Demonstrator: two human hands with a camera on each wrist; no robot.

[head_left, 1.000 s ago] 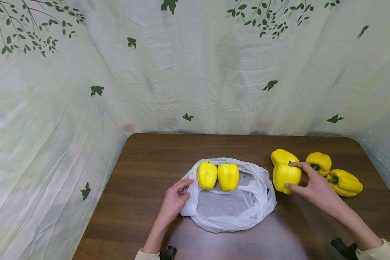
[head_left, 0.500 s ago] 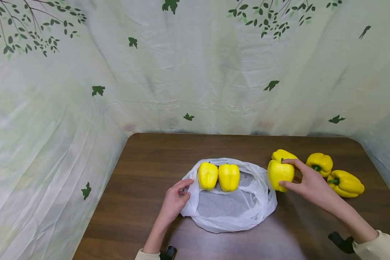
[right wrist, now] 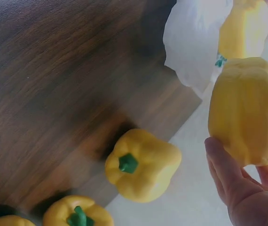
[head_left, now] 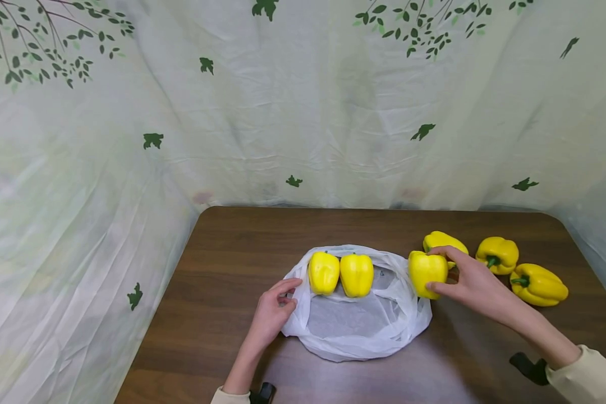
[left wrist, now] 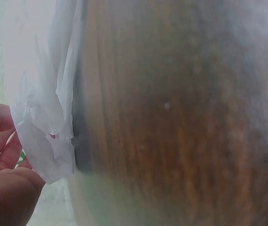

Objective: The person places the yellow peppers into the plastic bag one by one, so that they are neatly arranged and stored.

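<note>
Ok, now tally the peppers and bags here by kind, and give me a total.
White bag: 1
Yellow bell peppers: 6 (2 in the bag, 1 in the right hand, 3 on the table)
Total: 7

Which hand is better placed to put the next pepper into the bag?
Probably the right hand: it holds a yellow pepper by the edge of the white bag, whose opposite side the left hand holds.

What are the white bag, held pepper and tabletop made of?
White bag: likely thin plastic film; translucent, crinkled.
Held pepper: smooth, soft sheen; real flesh or moulded plastic, can't tell.
Tabletop: brown wood grain, satin reflections; solid wood or laminate unclear.
</note>
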